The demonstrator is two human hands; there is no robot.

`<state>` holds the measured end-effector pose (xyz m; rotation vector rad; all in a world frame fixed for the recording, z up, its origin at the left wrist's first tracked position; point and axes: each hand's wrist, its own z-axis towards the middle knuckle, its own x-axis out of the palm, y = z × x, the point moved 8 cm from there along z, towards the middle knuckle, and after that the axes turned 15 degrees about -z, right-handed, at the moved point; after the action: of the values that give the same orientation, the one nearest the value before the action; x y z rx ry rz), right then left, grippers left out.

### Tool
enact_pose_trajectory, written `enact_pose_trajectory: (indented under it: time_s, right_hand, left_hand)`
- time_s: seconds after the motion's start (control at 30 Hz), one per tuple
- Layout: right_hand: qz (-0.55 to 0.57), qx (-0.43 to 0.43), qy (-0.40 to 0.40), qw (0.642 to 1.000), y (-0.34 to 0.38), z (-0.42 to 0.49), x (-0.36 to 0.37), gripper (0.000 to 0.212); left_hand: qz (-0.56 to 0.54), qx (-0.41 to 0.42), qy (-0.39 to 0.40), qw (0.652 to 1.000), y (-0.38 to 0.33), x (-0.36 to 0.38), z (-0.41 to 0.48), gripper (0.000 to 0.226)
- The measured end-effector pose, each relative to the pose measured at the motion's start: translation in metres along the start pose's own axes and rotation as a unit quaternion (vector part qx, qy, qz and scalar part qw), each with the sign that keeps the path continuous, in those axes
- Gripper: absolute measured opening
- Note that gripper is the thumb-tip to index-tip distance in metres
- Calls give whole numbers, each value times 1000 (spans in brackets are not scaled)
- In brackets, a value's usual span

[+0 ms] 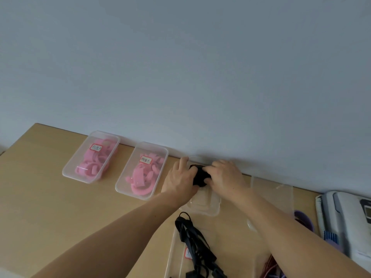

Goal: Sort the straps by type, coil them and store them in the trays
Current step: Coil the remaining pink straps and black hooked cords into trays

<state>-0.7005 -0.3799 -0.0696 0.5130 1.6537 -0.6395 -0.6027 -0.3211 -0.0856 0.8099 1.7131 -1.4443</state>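
Note:
Both hands meet over a clear plastic tray (204,205) near the wall. My left hand (179,180) and my right hand (224,178) hold a coiled black strap (199,175) between them, just above the tray's far end. To the left stand two clear trays: the far-left tray (69,171) and the middle tray (122,187), each with a label and several coiled pink straps. Loose black straps (192,243) lie in a tangle on the table in front of me, partly on a clear lid.
The wooden table (50,217) runs against a pale wall. Clear lids (281,189) lie to the right. A white telephone (345,217) sits at the right edge, with a purple strap (305,219) and red straps (273,265) beside my right forearm.

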Motion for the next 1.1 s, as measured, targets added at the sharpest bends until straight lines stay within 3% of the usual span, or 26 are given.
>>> enact_pose_trajectory:
  time_s: [0.1,0.6,0.83,0.93,1.1]
  right_hand:
    - [-9,19,-4,1000,-1,0,4,33]
    - [17,70,-45,996,5,-33,-11,41]
    - [107,143,-113,977,24,-103,-39,22]
    - [143,192,-65,969,36,-141,-22,25]
    - [152,244,107,952,65,-192,19,25]
  left_hand:
    - [-34,-6,11,999,1,-2,-2,50]
    - [-26,-19,0,999,0,-16,-13,53]
    - [-77,75,-15,994,-29,-42,-57,51]
    - [-123,120,28,985,-36,-36,-87,49]
    - [-143,159,129,968,-47,-11,-124,45]
